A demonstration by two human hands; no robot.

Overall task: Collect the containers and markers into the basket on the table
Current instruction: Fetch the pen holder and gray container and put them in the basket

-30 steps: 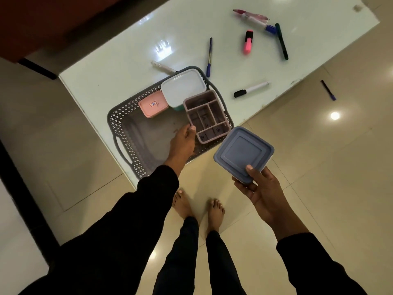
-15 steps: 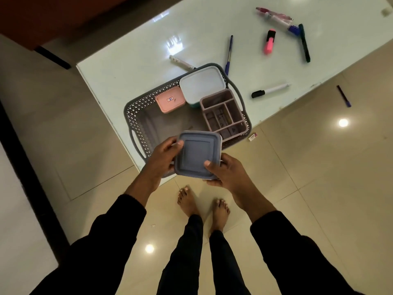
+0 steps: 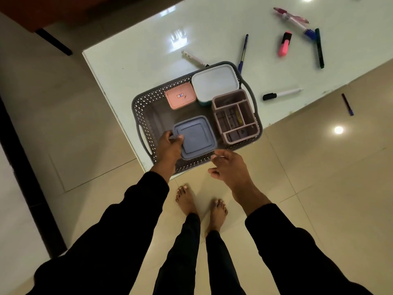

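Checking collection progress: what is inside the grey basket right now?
Inside the basket: a pink box, a white-lidded container, a divided organizer and a blue-lidded container gripped by the left hand. Their contents stay hidden.

The left hand [image 3: 169, 146] reaches forward with its thumb and fingers curled in a grip, while the right hand [image 3: 226, 166] hovers beside it, fingers loosely spread and holding nothing.

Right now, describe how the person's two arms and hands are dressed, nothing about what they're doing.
Both arms wear long, plain black sleeves that end at the wrists, with no visible pattern, logo or cuff detail. The left hand and right hand are bare: no gloves, and no rings, watch or bracelets that can be made out in this dim head view.
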